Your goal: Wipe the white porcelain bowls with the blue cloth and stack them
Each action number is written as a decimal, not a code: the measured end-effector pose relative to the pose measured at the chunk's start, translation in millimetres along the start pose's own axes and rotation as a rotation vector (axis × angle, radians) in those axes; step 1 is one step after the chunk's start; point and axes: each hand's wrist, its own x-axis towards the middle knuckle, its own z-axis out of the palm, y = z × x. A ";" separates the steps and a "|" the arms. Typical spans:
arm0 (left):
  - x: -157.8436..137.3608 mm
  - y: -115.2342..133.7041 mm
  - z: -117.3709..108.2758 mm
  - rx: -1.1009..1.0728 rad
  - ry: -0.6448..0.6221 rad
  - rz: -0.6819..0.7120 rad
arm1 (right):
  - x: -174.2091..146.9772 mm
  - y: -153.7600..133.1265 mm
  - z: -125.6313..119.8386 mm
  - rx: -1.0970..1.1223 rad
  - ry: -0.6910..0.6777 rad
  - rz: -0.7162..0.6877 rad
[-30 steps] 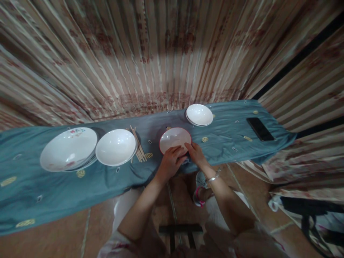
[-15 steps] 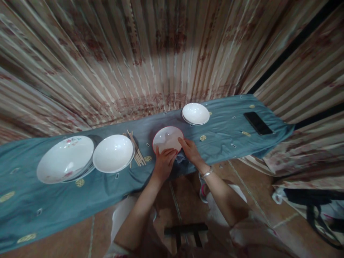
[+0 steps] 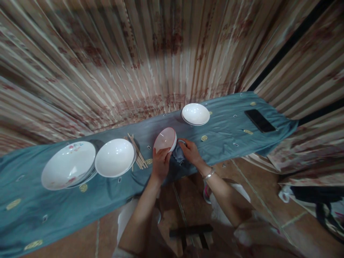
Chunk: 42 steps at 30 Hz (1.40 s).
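Observation:
A white bowl with a red rim [image 3: 164,139] is tilted to the left above the table, its outer right side showing. My left hand [image 3: 161,163] grips its near edge, fingers closed on the rim. Just right of the bowl, my right hand [image 3: 190,152] pinches a grey-blue cloth [image 3: 178,152], which hangs against or close to the bowl's outside. A bracelet circles my right wrist. Left of my hands lie several wooden chopsticks [image 3: 138,152]. Behind and to the right, small white bowls [image 3: 195,114] are stacked.
A teal patterned tablecloth [image 3: 72,208] covers the long narrow table. At the left stand stacked white bowls [image 3: 115,157] and large floral-patterned dishes [image 3: 69,165]. A black phone [image 3: 259,120] lies at the right. Pleated curtains [image 3: 166,64] hang along the back edge.
The red-rimmed bowl has tipped to the left, turning its outer side rightward. My right hand has come off its rim and now holds the cloth at its outside. The view has shifted slightly.

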 end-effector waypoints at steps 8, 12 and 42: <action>0.5 2.2 -4.5 0.013 0.003 -0.037 | 4.1 -7.1 -17.3 0.086 0.162 -0.071; 0.4 3.0 -4.5 0.058 -0.003 -0.011 | -10.2 -18.2 -16.1 -0.031 0.204 -0.290; 6.0 31.8 -30.9 -0.304 -0.005 -0.197 | -3.4 -25.8 -14.3 0.216 0.049 -0.193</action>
